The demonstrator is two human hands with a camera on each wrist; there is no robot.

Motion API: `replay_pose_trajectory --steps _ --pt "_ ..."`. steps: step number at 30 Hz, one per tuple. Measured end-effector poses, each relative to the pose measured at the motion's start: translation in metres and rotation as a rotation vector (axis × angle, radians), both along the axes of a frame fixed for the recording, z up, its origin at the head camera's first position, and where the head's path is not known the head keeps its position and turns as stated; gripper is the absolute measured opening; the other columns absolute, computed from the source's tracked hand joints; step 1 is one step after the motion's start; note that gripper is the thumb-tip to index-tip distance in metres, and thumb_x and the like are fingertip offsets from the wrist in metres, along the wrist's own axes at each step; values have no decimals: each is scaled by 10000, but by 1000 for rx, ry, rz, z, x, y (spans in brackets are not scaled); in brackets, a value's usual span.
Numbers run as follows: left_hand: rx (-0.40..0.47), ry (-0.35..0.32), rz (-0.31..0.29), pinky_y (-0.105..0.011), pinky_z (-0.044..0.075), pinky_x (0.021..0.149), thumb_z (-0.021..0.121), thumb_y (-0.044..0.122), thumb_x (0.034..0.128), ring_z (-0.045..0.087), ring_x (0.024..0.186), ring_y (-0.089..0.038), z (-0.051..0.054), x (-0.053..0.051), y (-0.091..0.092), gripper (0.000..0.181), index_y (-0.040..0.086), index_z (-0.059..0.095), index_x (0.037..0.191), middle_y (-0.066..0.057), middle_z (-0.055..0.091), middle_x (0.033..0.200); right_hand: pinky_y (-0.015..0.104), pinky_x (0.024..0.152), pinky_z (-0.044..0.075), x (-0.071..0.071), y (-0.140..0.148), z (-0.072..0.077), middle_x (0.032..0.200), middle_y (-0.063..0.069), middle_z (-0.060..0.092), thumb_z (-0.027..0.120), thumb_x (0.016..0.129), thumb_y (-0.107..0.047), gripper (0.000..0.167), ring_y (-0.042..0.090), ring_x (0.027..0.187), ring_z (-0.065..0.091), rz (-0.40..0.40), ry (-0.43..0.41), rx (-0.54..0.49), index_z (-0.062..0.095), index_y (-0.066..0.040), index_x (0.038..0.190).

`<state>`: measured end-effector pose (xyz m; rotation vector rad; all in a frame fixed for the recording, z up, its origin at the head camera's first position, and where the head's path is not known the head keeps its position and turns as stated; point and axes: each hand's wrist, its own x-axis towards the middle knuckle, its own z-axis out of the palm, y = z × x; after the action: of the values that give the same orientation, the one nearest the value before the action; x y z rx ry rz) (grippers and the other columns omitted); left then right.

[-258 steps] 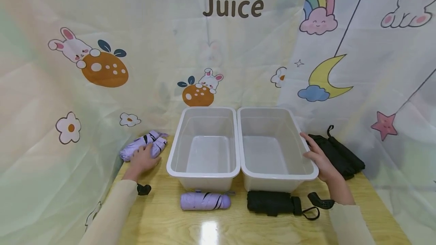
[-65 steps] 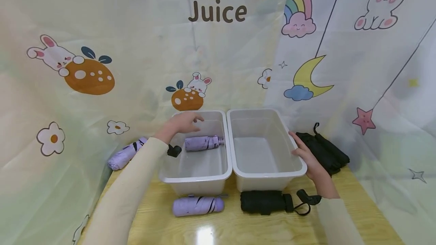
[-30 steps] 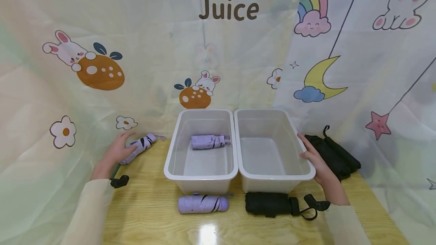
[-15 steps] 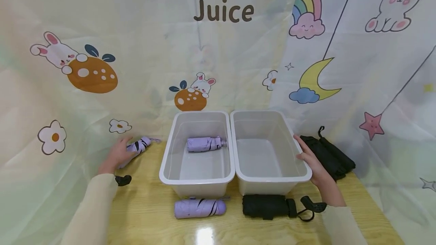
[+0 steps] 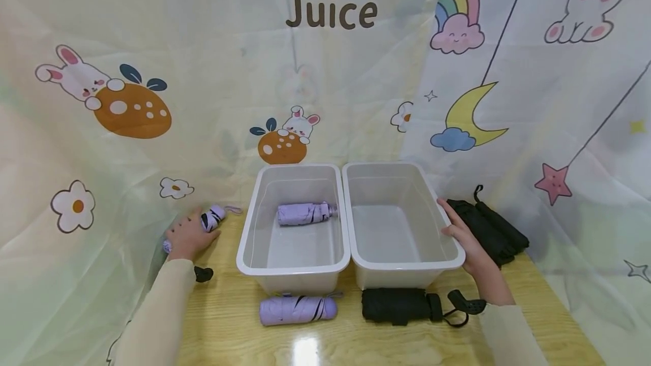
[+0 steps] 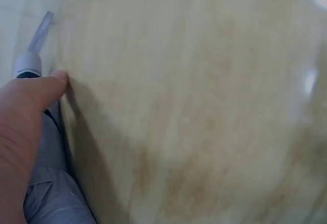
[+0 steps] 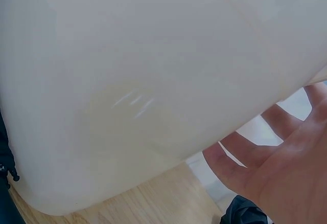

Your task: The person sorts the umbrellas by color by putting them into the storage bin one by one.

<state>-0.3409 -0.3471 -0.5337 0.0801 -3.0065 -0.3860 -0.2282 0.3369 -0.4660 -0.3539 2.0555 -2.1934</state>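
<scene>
At the table's left side my left hand [image 5: 189, 236] grips a purple folding umbrella [image 5: 212, 217] from above; its strap end and far tip show. In the left wrist view the thumb lies along the side of the umbrella [image 6: 56, 196]. My right hand [image 5: 470, 242] touches the outer right side of the right white bin [image 5: 407, 268]. The right wrist view shows spread fingers of that hand [image 7: 286, 168] against the bin wall [image 7: 127, 81]. Inside the left white bin [image 5: 292, 271] lies another purple folding umbrella [image 5: 302, 214]. The right bin holds nothing.
A purple umbrella [image 5: 297, 310] lies in front of the left bin, a black umbrella [image 5: 396, 305] before the right one. More black folded umbrellas [image 5: 488, 230] lie beyond my right hand. A printed curtain [image 5: 356, 89] hangs close behind the bins.
One purple umbrella from the left side now lies in the left bin. My left hand has gone back left and closed over the remaining one. The right hand stays at the bin.
</scene>
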Motion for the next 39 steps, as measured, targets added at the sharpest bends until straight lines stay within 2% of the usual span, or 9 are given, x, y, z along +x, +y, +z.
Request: replay_pose_trajectory --steps 5,11,17,23,24,27,30,34,39 --pt "-29 28 -41 -696 376 715 671 560 830 523 944 -544 0 2 -2 886 66 323 1479 -400 473 1147 420 818 522 2 1 3 1505 55 167 395 1010 -29 698 247 1158 445 0 12 -5 63 -267 1576" --pt "-19 22 -150 -513 435 569 707 481 833 560 775 -384 -1 9 -9 766 59 429 1409 -332 524 1043 425 836 514 3 2 2 1536 81 120 380 1015 -27 688 252 1165 431 1 11 -6 73 -285 1574" --pt "37 10 -207 -460 444 589 738 432 819 545 766 -317 1 17 -14 691 75 487 1355 -232 553 993 463 861 501 -2 0 2 1548 113 100 380 1014 -26 688 283 1185 405 4 11 -4 65 -271 1575" --pt "99 4 -227 -404 441 616 760 442 812 546 805 -286 16 27 -12 722 115 476 1390 -183 564 1038 466 862 500 -2 0 2 1544 120 102 391 1018 -49 683 278 1180 406 2 7 -6 59 -260 1576" --pt "100 30 -237 -393 434 607 768 442 805 542 791 -279 17 27 -13 719 108 492 1378 -173 566 1015 471 861 498 -1 0 1 1545 124 99 393 1018 -52 683 278 1180 406 4 7 -1 57 -260 1576" --pt "108 91 -274 -416 447 607 792 392 794 553 774 -290 37 32 -11 687 77 523 1342 -179 583 989 489 863 492 0 -1 -2 1548 137 91 391 1019 -54 680 284 1180 401 5 6 6 57 -257 1576" --pt "97 172 -333 -456 460 627 804 356 787 568 781 -307 64 32 -6 662 52 537 1311 -198 599 995 483 858 492 0 -1 -2 1548 138 93 386 1016 -52 678 290 1178 392 -7 10 11 55 -243 1576" --pt "90 196 -396 -455 462 628 799 367 795 574 800 -304 106 36 8 666 84 522 1331 -190 582 1030 475 852 495 1 -1 -1 1544 135 97 382 1017 -50 678 287 1173 398 -10 4 14 56 -254 1576" --pt "53 236 -462 -444 454 621 794 420 789 560 822 -297 148 32 32 665 155 531 1339 -146 588 1019 489 852 503 -1 0 1 1539 138 111 383 1019 -49 675 283 1168 427 4 14 -3 74 -276 1574"
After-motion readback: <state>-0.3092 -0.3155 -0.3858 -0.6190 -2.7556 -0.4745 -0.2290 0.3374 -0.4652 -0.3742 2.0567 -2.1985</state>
